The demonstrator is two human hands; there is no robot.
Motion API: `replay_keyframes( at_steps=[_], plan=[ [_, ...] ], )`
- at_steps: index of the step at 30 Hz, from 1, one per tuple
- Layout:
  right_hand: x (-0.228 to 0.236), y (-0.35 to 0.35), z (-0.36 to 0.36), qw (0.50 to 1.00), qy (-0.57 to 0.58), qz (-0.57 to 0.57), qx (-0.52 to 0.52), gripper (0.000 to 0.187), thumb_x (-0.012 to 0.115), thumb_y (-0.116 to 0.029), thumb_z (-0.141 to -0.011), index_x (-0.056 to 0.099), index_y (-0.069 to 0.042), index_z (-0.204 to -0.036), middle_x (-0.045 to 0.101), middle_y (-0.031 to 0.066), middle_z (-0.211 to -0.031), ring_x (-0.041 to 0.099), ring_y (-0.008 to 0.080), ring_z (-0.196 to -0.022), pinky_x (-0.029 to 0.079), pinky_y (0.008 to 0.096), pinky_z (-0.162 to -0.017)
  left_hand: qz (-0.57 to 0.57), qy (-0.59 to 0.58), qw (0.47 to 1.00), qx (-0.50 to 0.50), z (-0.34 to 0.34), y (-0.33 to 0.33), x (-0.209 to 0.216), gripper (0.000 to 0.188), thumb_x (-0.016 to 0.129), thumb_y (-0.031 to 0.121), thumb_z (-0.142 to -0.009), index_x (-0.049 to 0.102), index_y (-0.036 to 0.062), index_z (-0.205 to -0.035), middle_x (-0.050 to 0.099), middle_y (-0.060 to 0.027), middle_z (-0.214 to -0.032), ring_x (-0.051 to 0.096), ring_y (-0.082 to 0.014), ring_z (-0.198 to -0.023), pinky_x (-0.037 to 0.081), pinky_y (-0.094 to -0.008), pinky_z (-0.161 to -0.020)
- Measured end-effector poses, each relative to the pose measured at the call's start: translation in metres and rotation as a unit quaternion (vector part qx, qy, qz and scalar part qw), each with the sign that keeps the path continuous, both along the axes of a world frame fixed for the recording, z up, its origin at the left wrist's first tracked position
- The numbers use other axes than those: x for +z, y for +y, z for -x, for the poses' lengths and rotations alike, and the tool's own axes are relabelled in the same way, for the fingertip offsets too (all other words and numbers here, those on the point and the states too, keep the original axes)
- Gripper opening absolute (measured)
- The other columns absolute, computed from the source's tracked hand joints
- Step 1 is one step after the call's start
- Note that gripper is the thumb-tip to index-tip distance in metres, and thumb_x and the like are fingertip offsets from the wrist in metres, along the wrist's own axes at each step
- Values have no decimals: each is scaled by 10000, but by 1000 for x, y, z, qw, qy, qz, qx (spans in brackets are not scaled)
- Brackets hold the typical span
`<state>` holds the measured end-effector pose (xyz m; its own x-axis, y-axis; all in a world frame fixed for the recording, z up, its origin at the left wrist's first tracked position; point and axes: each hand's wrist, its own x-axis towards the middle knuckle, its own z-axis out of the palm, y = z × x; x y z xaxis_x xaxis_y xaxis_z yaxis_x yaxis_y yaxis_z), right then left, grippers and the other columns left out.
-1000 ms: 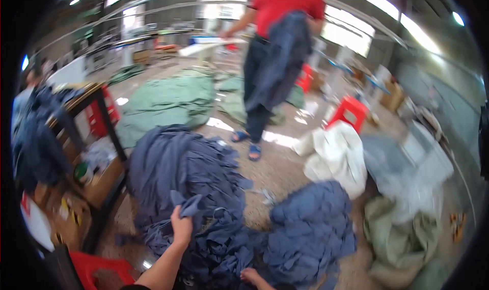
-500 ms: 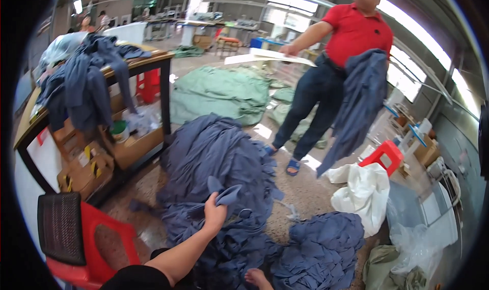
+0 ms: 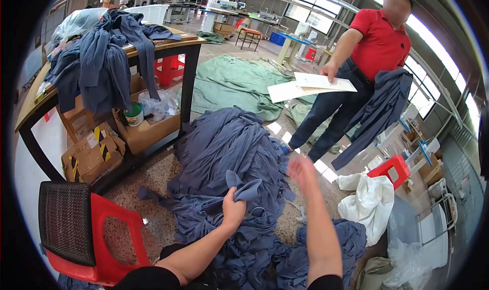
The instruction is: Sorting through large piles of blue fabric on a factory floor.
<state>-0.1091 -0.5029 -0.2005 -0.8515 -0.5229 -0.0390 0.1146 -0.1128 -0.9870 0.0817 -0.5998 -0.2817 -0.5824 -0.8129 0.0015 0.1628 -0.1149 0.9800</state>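
Note:
My left hand point(image 3: 234, 209) is closed on a folded blue-grey cloth piece point(image 3: 245, 186), whose flaps stick up above the fingers. Under it spreads a large heap of blue-grey fabric pieces point(image 3: 224, 147). My right hand point(image 3: 304, 174) is stretched forward past the heap's right side, blurred, with fingers apart and nothing visible in them. Beyond it stands a person in a red shirt point(image 3: 379, 40), holding white flat sheets point(image 3: 311, 86) out in one hand. A blue-grey garment or cloth point(image 3: 379, 112) hangs at that person's other side.
A second blue-grey fabric pile point(image 3: 333, 244) lies at lower right, beside a white sack point(image 3: 368, 203) and red stool point(image 3: 391, 172). At left stand a cloth-laden table point(image 3: 188, 48) and a red chair point(image 3: 119, 216). Green fabric point(image 3: 234, 84) covers the floor behind.
My right hand has risen from the lower edge and reached forward. The person's white sheets have come lower and nearer. My left hand still grips the cloth; the view has shifted.

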Motion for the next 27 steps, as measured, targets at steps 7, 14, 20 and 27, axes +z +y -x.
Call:
replay_keyframes(
  at_steps=[7,14,20,27],
  plan=[
    [123,-82,92,991,-51,43,-118,801,660,-525,-614,330,-65,-1181,377,119,-1177,261,239,-1158,279,440,-897,-54,57,997,29,0,-19,-2,89,470,33,-719,483,-22,-787,505,-61,-668,417,-85,-667,372,-240,-588],
    [128,-85,186,957,-70,257,-118,395,513,-213,-810,399,-87,-1168,490,103,-1133,497,319,-1002,379,538,-835,-61,35,998,7,14,-31,3,61,463,37,-715,481,0,-761,485,-48,-636,405,-85,-632,364,-247,-564],
    [120,-86,149,956,-56,260,-124,360,499,-61,-802,411,-19,-1148,495,140,-1107,477,315,-1022,373,471,-878,-80,37,996,10,20,-40,6,75,465,9,-738,503,4,-803,497,-17,-693,416,-76,-652,356,-218,-571],
    [95,-54,63,984,45,171,10,367,536,-60,-789,417,31,-1123,495,138,-1097,507,255,-978,408,374,-860,-101,49,993,23,29,-39,1,82,505,48,-747,526,-8,-804,513,-23,-683,431,-91,-650,369,-233,-583]
  ],
)
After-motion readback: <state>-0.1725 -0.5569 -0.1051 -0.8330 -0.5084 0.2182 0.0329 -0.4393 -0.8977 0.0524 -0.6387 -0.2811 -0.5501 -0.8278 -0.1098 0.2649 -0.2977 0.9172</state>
